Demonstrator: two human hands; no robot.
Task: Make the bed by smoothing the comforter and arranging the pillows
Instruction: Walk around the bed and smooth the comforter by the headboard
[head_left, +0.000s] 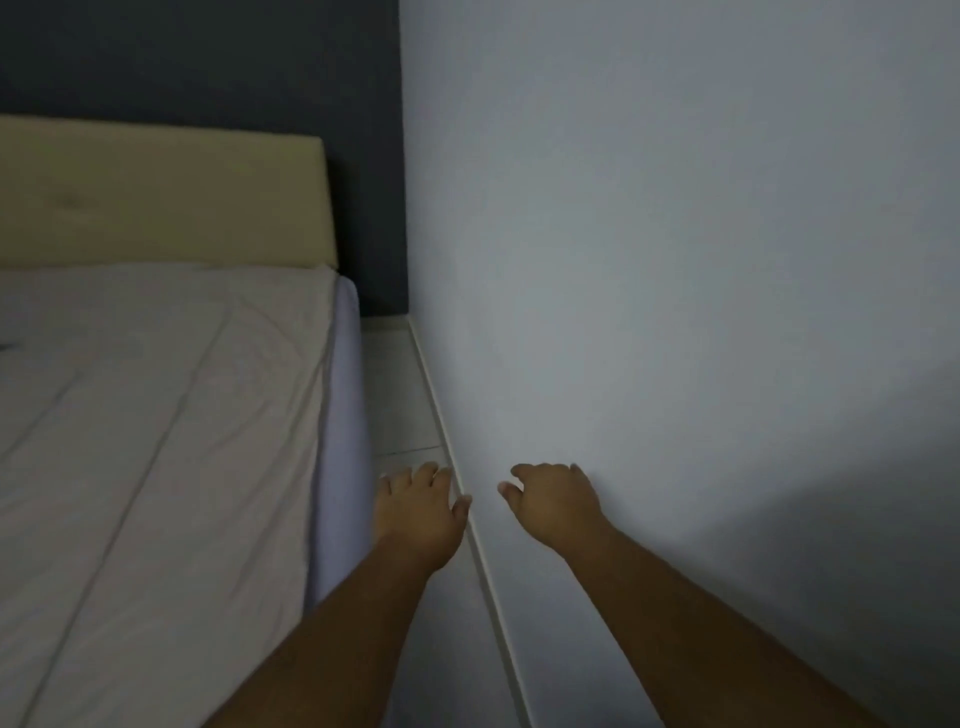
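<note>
A pale pink quilted comforter (156, 415) lies flat over the bed on the left, with light creases near its right edge. Below that edge shows a lavender sheet on the mattress side (343, 415). My left hand (418, 512) hovers over the floor gap just right of the bed, fingers spread, holding nothing. My right hand (553, 501) is out in front of the white wall, fingers loosely curled and apart, empty. No pillow is in view.
A beige padded headboard (161, 200) stands at the bed's far end against a dark wall (208, 62). A white wall (675, 260) fills the right side. A narrow strip of pale tiled floor (400, 395) with a white skirting runs between bed and wall.
</note>
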